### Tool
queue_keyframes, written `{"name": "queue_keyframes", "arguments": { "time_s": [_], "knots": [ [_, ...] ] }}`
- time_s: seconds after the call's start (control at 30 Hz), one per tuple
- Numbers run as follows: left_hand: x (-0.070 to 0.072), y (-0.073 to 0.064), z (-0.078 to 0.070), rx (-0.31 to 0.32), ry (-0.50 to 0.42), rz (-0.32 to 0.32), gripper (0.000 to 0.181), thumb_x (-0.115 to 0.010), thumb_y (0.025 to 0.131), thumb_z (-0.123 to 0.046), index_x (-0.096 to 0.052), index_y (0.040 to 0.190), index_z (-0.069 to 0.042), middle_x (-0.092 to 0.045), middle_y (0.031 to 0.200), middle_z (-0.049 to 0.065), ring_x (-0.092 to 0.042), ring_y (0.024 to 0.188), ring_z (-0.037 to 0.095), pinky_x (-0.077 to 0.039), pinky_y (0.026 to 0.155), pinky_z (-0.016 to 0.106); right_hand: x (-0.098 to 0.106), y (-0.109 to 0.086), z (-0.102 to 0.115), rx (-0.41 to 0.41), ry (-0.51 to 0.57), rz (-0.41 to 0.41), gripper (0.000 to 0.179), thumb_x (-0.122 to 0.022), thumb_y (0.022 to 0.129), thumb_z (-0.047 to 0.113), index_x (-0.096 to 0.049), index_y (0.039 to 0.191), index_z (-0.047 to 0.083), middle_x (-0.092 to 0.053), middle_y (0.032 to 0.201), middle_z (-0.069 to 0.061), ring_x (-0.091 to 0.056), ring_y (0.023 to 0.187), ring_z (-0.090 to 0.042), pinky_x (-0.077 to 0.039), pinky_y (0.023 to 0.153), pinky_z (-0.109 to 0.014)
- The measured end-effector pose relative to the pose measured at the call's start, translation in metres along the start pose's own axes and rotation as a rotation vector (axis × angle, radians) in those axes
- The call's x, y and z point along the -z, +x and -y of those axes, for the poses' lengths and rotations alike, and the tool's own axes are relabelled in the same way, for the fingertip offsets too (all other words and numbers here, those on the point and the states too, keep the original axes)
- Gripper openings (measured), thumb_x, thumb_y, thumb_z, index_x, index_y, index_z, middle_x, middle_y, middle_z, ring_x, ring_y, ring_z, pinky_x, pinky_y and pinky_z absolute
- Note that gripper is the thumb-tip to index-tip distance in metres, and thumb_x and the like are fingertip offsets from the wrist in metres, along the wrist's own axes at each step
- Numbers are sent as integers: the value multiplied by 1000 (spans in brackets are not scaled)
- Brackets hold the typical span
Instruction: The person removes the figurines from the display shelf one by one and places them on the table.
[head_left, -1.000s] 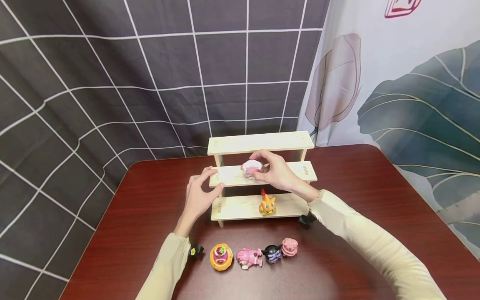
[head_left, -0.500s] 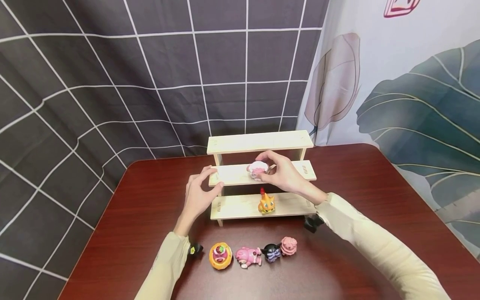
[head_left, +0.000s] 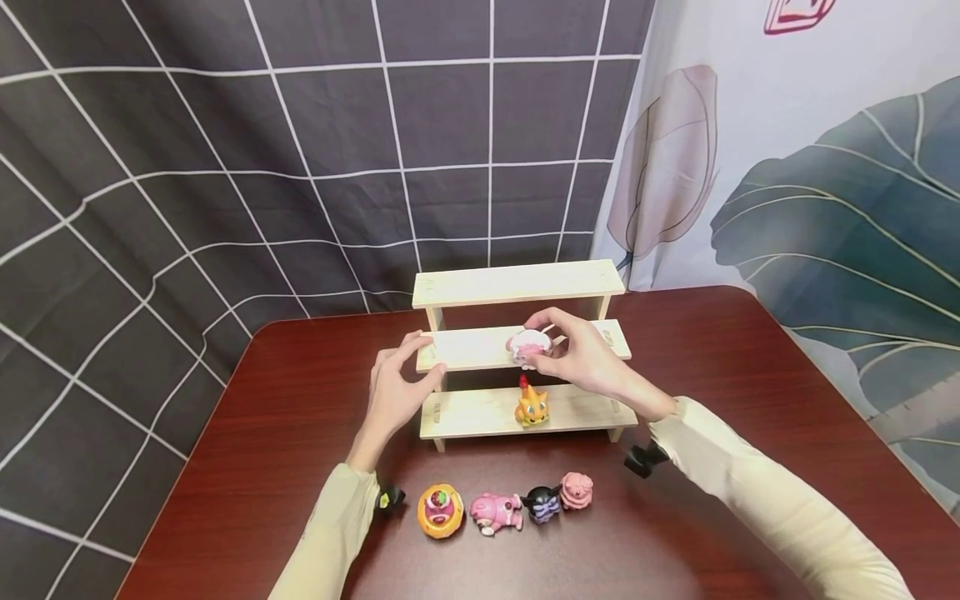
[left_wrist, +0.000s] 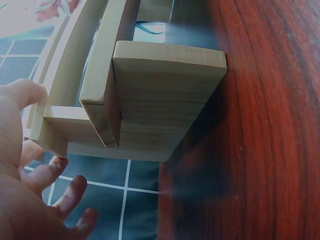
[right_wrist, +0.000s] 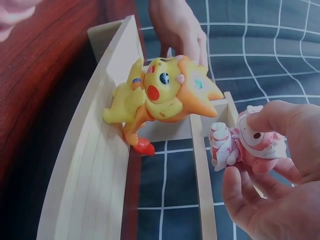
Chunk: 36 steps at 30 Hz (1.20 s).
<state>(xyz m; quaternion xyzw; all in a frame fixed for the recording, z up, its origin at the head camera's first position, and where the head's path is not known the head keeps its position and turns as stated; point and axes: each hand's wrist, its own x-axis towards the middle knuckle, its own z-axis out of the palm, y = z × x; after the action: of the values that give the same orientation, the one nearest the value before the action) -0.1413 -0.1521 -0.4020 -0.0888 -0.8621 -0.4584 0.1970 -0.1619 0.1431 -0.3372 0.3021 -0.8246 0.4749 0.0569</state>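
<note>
My right hand (head_left: 581,354) pinches a pink and white figurine (head_left: 529,346) just at the middle board of a pale wooden three-tier shelf (head_left: 480,348). Whether the figurine's base touches the board I cannot tell. In the right wrist view the figurine (right_wrist: 252,140) sits between thumb and fingers. My left hand (head_left: 397,383) grips the left end of that middle board, thumb at the front edge, fingers behind. The left wrist view has this hand (left_wrist: 30,165) at the board's end. A yellow figurine (head_left: 533,407) in an orange hood with a red-tipped tail stands on the bottom board.
In front of the shelf, a row of toys lies on the dark red table (head_left: 315,392): an orange round one (head_left: 440,511), a pink one (head_left: 495,512) lying down, a black and purple one (head_left: 542,504) and a pink ruffled one (head_left: 577,491). A gridded curtain (head_left: 322,150) hangs behind.
My right hand has moved the pink and white figurine to the right along the middle board. My left hand stays at the board's left end.
</note>
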Motion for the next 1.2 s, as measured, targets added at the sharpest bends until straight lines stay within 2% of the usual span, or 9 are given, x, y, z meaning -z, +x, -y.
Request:
{"name": "queue_keyframes", "arguments": {
  "time_s": [0.13, 0.57, 0.77, 0.93, 1.2],
  "knots": [
    [0, 0, 0, 1, -2, -1, 41, -80, 83, -27, -72, 123, -16, -60, 139, 6, -51, 107, 32, -38, 86, 48, 5, -6, 2, -11, -13, 5, 38, -80, 79, -2, -62, 113, 2, -64, 101, -9, -62, 78, -25, -53, 67, -30],
    [0, -1, 0, 5, -3, -2, 42, -80, 83, -27, -72, 123, -17, -60, 139, 6, -50, 107, 28, -38, 87, 48, 14, -23, 3, 36, -30, -12, 40, -80, 77, -8, -62, 112, -1, -65, 101, -9, -61, 80, -22, -53, 65, -28],
    [0, 0, 1, 3, -2, -2, 42, -81, 83, -27, -72, 123, -18, -60, 139, 5, -50, 107, 28, -38, 87, 48, 18, -33, 1, 35, -43, -28, 39, -81, 77, -7, -62, 111, 0, -65, 100, -9, -62, 74, -19, -53, 63, -28],
    [0, 0, 0, 1, -1, -2, 42, -81, 83, -27, -72, 123, -17, -60, 139, 2, -51, 107, 28, -38, 87, 48, 22, -41, -2, 39, -49, -52, 42, -81, 74, -10, -64, 111, 1, -66, 100, -7, -61, 75, -19, -52, 63, -30],
    [0, 0, 1, 14, 1, 9, 42, -80, 84, -27, -72, 124, -17, -59, 140, 7, -50, 107, 28, -38, 87, 48, 28, -56, -4, 20, -61, -46, 41, -83, 75, -5, -64, 110, 3, -65, 97, -4, -59, 68, -17, -51, 61, -27]
  ]
}}
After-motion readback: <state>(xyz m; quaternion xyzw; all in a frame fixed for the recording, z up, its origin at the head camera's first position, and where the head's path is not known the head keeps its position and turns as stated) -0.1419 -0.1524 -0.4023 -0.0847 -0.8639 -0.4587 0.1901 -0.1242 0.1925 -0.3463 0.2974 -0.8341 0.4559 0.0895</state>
